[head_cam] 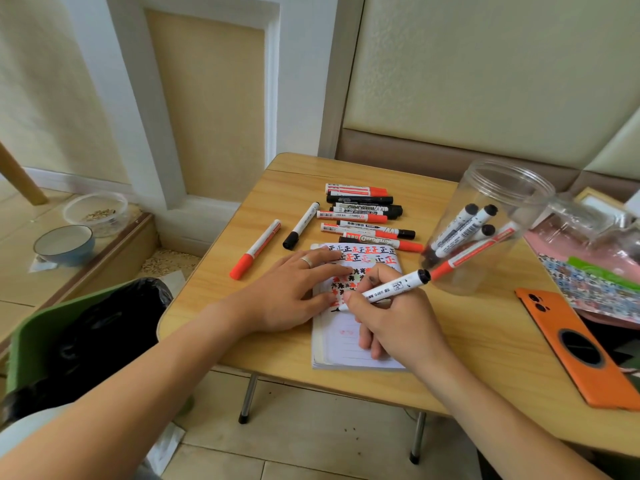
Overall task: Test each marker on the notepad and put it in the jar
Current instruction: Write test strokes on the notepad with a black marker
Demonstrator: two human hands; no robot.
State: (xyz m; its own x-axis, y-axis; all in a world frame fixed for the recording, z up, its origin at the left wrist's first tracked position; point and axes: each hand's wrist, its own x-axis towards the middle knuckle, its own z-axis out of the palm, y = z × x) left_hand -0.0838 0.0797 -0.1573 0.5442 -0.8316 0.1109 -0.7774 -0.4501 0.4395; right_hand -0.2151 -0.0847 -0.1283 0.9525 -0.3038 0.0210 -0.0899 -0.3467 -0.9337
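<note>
White marker with black end [388,287], gripped in the right hand [391,320]; left hand [287,292] flat on the scribbled notepad [346,344]. Four markers in the clear plastic jar [485,230], two apart on the wooden table [467,344].

Wooden table [450,344] (folding legs) on tiled floor [311,441]; cream wall [485,64].

Marker [384,289] tip and notepad [346,344] middle, hidden under hands.
</note>
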